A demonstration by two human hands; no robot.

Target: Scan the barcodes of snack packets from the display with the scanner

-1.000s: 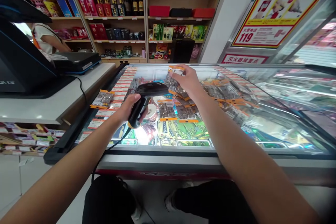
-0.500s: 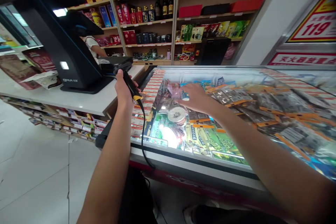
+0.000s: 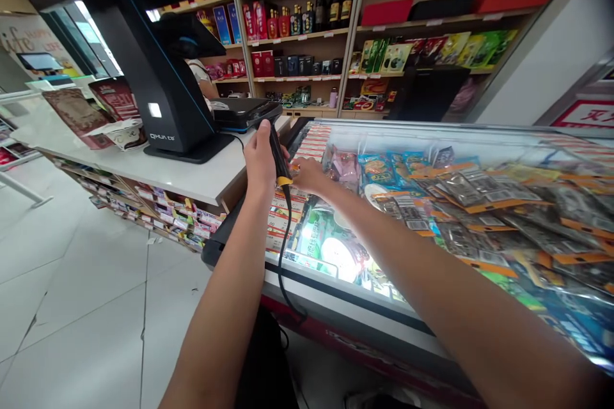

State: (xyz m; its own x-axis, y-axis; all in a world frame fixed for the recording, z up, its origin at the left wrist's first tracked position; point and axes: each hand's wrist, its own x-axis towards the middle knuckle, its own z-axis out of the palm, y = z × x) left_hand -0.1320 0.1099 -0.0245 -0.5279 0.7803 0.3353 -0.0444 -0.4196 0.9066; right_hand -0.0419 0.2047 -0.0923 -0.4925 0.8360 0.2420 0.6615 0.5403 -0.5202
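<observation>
My left hand [image 3: 261, 156] is wrapped round a black handheld barcode scanner [image 3: 278, 156] with a yellow end, thumb on top, and its black cable [image 3: 284, 244] hangs down over the freezer's front edge. Close beside it is my right hand [image 3: 307, 174], its fingers curled by the scanner's lower end; a bit of orange shows at the fingertips, but what they grip is unclear. Both hands are above a strip of red-and-white price labels [image 3: 284, 220] along the left side of the chest freezer [image 3: 336, 280]. Packaged goods show in the freezer, including blue packets [image 3: 377, 169] and clear, orange-edged bags [image 3: 480, 185].
At left, a white counter [image 3: 201, 176] bears a black checkout terminal [image 3: 160, 77], a flat black device [image 3: 244, 112] and paper bags [image 3: 79, 115]. Shelves [image 3: 300, 38] of boxes and bottles line the back. A person's arm [image 3: 204, 80] is partly visible behind the terminal.
My right hand has moved left from over the freezer's goods to beside the scanner, and its fingers have curled. My left hand still holds the scanner. The view has swung left.
</observation>
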